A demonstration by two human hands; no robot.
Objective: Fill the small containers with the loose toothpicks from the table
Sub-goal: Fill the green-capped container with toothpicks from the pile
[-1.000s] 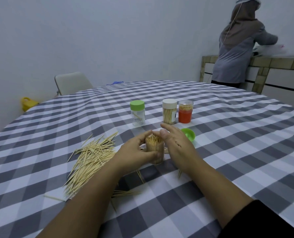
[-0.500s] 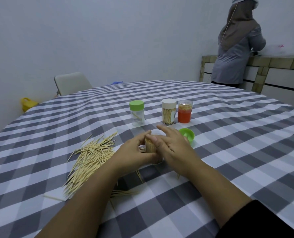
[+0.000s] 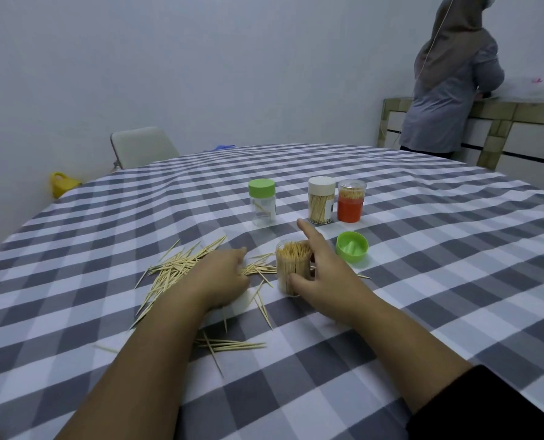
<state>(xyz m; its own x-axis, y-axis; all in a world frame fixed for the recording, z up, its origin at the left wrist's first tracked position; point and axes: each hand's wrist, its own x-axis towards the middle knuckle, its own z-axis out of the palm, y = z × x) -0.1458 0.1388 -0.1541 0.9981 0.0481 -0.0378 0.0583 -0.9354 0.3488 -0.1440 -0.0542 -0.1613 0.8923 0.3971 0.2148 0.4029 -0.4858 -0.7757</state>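
Right hand grips full toothpick container; left hand on loose toothpicks, grip unclear.

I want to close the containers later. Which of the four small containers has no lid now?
The clear plastic container packed with toothpicks, held by the right hand. The three behind it wear green, white and clear lids.
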